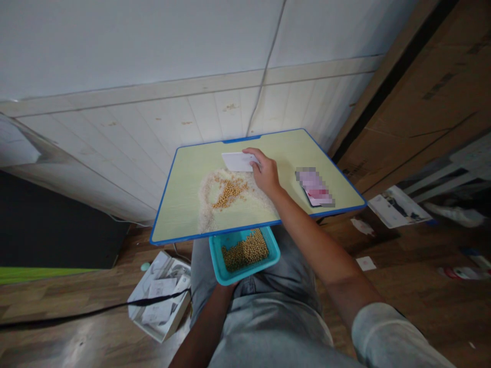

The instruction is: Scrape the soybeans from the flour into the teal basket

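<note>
My right hand [265, 171] is closed on a white card [238, 162], held on edge over the far middle of the small table. Just nearer than the card lies a loose heap of soybeans [230, 194], with white rice grains [207, 202] spread around it on the tabletop. A turquoise plastic basket [218, 271] is below the table's near edge, over my lap, with more beans [249, 250] inside. My left hand [231, 286] supports this basket from underneath at its near side; its fingers are hidden by the basket.
The table [172, 179] has a blue rim and stands against a white panelled wall. A phone [314, 188] lies on its right side. Large cardboard boxes [414, 102] rise at right. An open white box [161, 296] sits on the floor at left, near a black strap [153, 300].
</note>
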The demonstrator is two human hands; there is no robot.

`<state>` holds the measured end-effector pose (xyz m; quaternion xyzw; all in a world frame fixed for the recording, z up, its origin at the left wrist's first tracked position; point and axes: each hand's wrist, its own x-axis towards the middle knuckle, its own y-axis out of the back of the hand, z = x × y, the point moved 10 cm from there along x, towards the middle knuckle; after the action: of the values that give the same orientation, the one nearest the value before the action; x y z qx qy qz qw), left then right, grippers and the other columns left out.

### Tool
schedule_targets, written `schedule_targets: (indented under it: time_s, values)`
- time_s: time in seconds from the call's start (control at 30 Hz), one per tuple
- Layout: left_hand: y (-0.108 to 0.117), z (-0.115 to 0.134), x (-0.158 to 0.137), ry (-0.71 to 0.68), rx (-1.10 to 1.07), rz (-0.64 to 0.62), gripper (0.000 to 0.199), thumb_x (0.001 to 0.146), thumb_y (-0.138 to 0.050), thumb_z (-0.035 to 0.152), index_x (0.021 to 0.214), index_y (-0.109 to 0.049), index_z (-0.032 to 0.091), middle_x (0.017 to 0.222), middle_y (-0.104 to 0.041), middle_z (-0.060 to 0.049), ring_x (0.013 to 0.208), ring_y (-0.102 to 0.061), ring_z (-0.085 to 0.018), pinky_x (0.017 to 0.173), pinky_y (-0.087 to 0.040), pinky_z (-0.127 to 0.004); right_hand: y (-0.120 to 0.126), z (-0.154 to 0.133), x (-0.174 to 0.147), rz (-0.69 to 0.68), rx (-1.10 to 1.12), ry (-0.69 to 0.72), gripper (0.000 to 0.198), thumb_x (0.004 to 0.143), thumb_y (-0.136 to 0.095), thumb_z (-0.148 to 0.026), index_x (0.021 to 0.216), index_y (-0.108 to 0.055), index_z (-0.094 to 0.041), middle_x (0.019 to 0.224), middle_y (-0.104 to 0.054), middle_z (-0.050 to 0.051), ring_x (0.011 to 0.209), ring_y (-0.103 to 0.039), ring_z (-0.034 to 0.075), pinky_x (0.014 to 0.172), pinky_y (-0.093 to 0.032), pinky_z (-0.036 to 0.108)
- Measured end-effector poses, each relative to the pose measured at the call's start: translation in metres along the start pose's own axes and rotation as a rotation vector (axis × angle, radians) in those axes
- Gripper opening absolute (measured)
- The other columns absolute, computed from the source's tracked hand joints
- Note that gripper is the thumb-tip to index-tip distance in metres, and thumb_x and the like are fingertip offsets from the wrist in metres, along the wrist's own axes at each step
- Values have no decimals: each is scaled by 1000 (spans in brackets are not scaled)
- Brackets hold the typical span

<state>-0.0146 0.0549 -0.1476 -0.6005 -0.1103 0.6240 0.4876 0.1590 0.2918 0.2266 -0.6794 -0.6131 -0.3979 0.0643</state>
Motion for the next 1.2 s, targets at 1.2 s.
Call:
schedule_targets:
  time_s: [1.2]
  values:
    - [-11,5,-8,-89,110,50,70,111,-23,51,91,-87,31,103,-91,0,99,-86,-22,112,-63,-47,12,-5,-1,95,118,60,53,84,-50,-1,122,-74,-28,123,-85,0,118,-79,25,106,-63,41]
